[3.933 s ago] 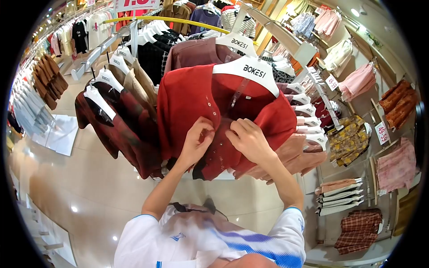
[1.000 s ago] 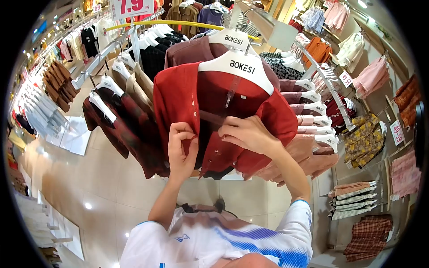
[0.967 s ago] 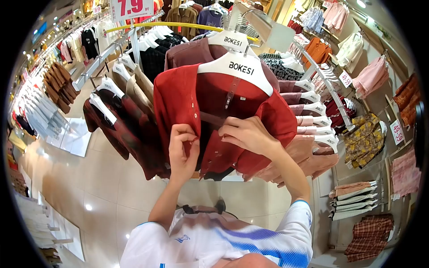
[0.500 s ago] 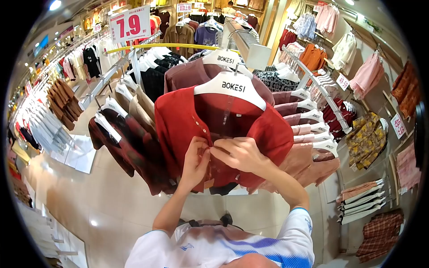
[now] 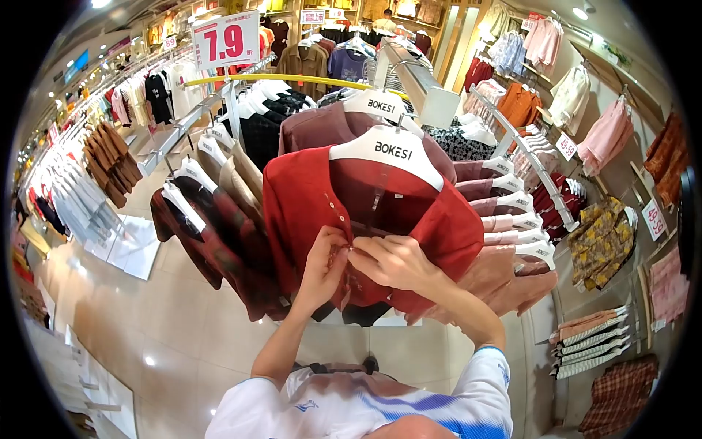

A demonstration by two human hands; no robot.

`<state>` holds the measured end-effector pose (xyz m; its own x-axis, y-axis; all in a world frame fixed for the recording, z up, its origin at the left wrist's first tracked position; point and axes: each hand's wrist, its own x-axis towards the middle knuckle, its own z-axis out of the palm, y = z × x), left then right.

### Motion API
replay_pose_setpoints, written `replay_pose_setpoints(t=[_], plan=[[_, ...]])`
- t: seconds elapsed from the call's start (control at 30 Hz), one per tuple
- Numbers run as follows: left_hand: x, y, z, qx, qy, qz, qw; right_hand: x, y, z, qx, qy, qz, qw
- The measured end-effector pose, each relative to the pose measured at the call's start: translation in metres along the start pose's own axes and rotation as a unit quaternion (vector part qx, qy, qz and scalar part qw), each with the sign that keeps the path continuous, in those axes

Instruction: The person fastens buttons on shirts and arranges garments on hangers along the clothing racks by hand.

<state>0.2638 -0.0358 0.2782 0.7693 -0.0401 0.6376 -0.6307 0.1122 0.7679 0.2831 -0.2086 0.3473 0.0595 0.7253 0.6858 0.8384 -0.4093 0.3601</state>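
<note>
A red buttoned cardigan [image 5: 296, 201] hangs on a white hanger [image 5: 387, 155] lettered BOKESI, its neckline spread wide. Both hands meet at its front opening, below a row of small buttons on the left edge. My left hand [image 5: 327, 265] pinches the cardigan's left front edge. Close beside it, my right hand [image 5: 391, 261] has its fingers bent and pressed together at the same spot. The fingertips nearly touch, and the small piece of edge or button between them is hidden. Behind the cardigan hangs a mauve top [image 5: 314, 128] on a similar hanger.
Dark plaid garments [image 5: 212, 245] hang on the left arm of the rack, pink and peach tops [image 5: 497, 274] on the right. A metal rack bar [image 5: 420, 80] juts toward me above the cardigan. A price sign [image 5: 225, 40] stands at the upper left. Tiled floor [image 5: 197, 344] lies below.
The view has shifted slightly, so the rack and cardigan sit a little further right and lower. Both hands stay together at the cardigan's front edge, with only small finger movement.
</note>
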Motion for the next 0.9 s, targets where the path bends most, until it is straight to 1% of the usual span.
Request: replay_pose_setpoints(t=[0.13, 0.2, 0.7, 0.73, 0.8, 0.9], plan=[[0.0019, -0.0003, -0.001, -0.003, 0.003, 0.016, 1.0, 0.0027, -0.0005, 0.0009, -0.002, 0.011, -0.002, 1.0], [0.0026, 0.0036, -0.0015, 0.004, 0.005, 0.002, 1.0, 0.0037, -0.0012, 0.0012, -0.016, 0.001, -0.012, 1.0], [0.0032, 0.0053, -0.0003, 0.001, 0.009, -0.014, 1.0, -0.0013, -0.0031, 0.0026, -0.043, -0.018, -0.024, 0.999], [0.0033, 0.005, -0.0004, 0.001, 0.007, -0.013, 1.0, -0.0009, -0.0028, 0.001, -0.044, -0.018, -0.023, 0.999], [0.0033, 0.0035, -0.0031, 0.065, -0.011, 0.01, 0.998, 0.001, -0.0028, -0.0026, -0.045, -0.025, -0.024, 0.998], [0.0021, 0.0019, -0.005, 0.061, -0.038, 0.014, 0.997, 0.0005, -0.0027, 0.0003, -0.026, 0.007, -0.013, 1.0]])
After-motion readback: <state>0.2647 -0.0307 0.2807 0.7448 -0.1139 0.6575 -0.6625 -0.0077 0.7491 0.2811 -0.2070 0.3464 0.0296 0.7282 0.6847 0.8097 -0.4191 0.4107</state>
